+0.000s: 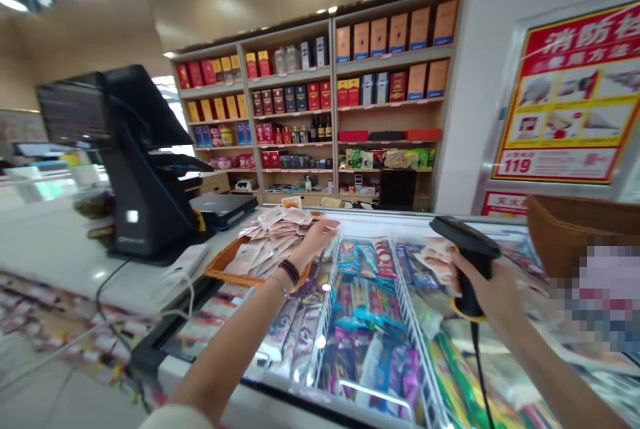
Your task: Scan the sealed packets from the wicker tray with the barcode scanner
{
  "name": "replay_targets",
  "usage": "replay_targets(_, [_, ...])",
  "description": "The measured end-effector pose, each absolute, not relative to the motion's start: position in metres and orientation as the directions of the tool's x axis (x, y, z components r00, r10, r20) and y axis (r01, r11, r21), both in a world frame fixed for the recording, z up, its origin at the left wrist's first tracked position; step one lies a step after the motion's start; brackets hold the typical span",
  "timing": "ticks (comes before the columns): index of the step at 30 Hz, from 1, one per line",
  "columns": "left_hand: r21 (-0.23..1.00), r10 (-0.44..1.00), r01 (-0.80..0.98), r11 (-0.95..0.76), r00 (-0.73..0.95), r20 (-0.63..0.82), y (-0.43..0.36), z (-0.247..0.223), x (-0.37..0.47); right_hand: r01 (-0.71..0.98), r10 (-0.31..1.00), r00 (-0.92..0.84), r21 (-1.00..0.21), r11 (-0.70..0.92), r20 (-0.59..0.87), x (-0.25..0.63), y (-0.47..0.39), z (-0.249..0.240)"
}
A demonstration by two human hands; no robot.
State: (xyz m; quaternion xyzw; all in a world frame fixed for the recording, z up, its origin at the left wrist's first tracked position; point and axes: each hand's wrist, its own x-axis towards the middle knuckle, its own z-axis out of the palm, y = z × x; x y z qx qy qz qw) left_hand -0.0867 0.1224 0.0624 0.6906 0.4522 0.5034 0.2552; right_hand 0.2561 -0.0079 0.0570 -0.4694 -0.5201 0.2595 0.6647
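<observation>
A woven orange basket sits on the left rear part of the chest freezer's glass top, heaped with flat, pale packets that rise above its rim. The left hand is at the basket's right rear side with fingers bent; whether it grips a packet or is merely resting, I cannot tell. The right hand is wrapped around the handle of a black scanner, raised over the freezer's right part, its cord hanging down. A few more pale packets show just behind the right fingers.

Under the glass, white wire dividers split the freezer into compartments. The middle one holds bright blue, red and purple wrapped packs; long green and yellow packs lie in the right one.

The hands are well apart, with open room over the middle compartment. The basket's left rim is near the freezer's left edge, beside the desk bearing a black terminal. A brown box stands at the far right.
</observation>
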Motion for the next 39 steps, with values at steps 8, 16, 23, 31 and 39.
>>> replay_targets(8, [0.408, 0.746, 0.912, -0.045, -0.240, 0.621, 0.097, 0.068, -0.210, 0.009, 0.920, 0.115, -0.926, 0.376, 0.375, 0.167, 0.010, 0.029])
replay_targets(16, [0.058, 0.904, 0.998, 0.039, -0.060, 0.424, 0.124, 0.072, -0.207, 0.047, 0.958, 0.051, -0.959, 0.281, 0.283, 0.157, 0.015, -0.003])
replay_targets(23, [-0.053, 0.932, 0.996, 0.070, -0.046, 0.359, 0.139, 0.074, -0.190, 0.033, 0.961, 0.078, -0.964, 0.262, 0.264, 0.163, 0.012, 0.000])
replay_targets(31, [-0.232, 0.947, 0.972, 0.017, 0.058, 0.316, 0.131, 0.075, -0.203, 0.073, 0.955, 0.087, -0.958, 0.278, 0.284, 0.160, 0.009, -0.001])
replay_targets(39, [-0.326, 0.953, 0.943, -0.068, 0.159, 0.259, 0.070, 0.059, -0.241, 0.118, 0.969, 0.079, -0.967, 0.224, 0.234, 0.162, 0.010, 0.002])
